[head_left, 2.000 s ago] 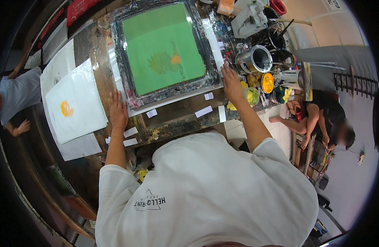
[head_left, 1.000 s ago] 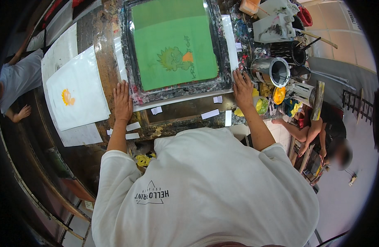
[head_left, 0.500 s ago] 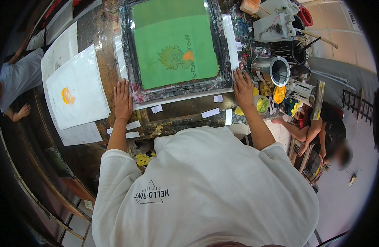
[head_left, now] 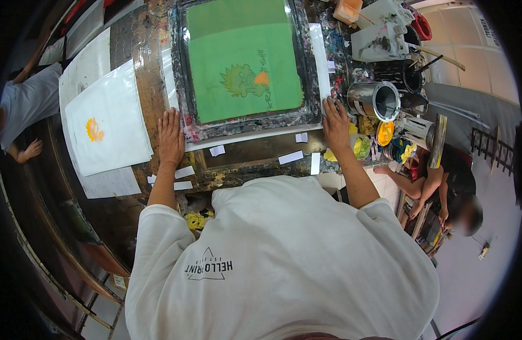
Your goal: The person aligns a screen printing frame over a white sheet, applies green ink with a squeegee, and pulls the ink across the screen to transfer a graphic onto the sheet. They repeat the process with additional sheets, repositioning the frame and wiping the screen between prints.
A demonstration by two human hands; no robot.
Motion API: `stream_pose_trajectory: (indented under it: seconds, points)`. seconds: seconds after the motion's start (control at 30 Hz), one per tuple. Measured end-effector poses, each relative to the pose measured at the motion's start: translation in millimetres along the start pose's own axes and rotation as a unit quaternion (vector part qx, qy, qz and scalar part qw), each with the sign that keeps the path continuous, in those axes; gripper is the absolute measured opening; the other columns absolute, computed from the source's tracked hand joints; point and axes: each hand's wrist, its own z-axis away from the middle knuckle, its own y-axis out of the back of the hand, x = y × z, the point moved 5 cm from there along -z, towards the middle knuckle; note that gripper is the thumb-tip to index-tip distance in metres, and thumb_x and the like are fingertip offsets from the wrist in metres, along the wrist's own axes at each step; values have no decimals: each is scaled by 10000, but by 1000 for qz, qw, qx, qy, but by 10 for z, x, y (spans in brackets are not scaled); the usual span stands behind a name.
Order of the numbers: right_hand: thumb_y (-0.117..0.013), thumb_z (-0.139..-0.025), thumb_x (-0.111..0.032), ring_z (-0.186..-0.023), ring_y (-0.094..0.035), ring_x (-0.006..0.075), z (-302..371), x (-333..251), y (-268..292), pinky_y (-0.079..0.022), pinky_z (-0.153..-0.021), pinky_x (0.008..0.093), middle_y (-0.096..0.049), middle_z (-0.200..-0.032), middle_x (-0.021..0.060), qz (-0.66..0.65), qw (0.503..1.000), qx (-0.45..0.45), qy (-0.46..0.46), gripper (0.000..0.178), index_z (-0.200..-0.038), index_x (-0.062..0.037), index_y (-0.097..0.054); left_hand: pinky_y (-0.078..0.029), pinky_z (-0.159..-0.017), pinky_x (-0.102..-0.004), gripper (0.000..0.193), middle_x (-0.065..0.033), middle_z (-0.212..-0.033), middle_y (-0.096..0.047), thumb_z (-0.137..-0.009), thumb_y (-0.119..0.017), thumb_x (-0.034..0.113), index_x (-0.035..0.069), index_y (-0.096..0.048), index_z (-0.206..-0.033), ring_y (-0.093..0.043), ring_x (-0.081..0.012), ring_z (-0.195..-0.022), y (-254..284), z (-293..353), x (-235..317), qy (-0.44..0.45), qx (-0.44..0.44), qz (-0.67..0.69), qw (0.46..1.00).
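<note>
A screen-printing frame (head_left: pixel 255 124) with a dark, paint-stained border lies on the table before me. Its green mesh (head_left: pixel 238 51) carries a spiky-haired cartoon figure with an orange patch. Under it a white sheet (head_left: pixel 319 62) sticks out at both sides and along the near edge. My left hand (head_left: pixel 171 137) rests flat by the frame's near left corner, fingers stretched forward over the sheet's edge. Beyond the near right corner, my right hand (head_left: pixel 336 123) lies with outstretched fingers on the sheet's right edge. Neither hand grips anything.
White sheets (head_left: pixel 111 136) bearing a small yellow-orange print lie at the left. Metal paint cans (head_left: pixel 360 101), a yellow-filled pot (head_left: pixel 385 131) and stained white containers (head_left: pixel 377 42) crowd the right. Small white tabs (head_left: pixel 290 157) dot the near table. One person sits at right; another is at far left.
Both hands stay at the sheet's edges beside the frame. The whole view has shifted very slightly; the person at far left has moved a hand a little.
</note>
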Motion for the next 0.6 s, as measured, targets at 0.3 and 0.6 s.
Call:
stream_pose_trajectory:
  seconds: [0.3,0.6]
  points:
    - [-649,-1014,-135,-1524,-387,359,5,5,-12,-335,-1206,554,-445,-1693,54,-1,1000,-9,-8,655,-1638,-151,-452,-75,-1370,-489,642,-68,-1793,-223,-1100,-399,202,101,-248,-1716,-148,-289,-1663,32,-13,39,5,0,-3,1000]
    - [-647,-1011,-133,-1523,-383,361,-11,-21,12,-326,-1218,539,-432,-1700,57,4,1000,-13,-6,668,-1645,-156,-441,-82,-1368,-489,622,-83,-1786,-240,-1113,-387,207,89,-262,-1711,-168,-286,-1659,28,-18,30,3,8,7,1000]
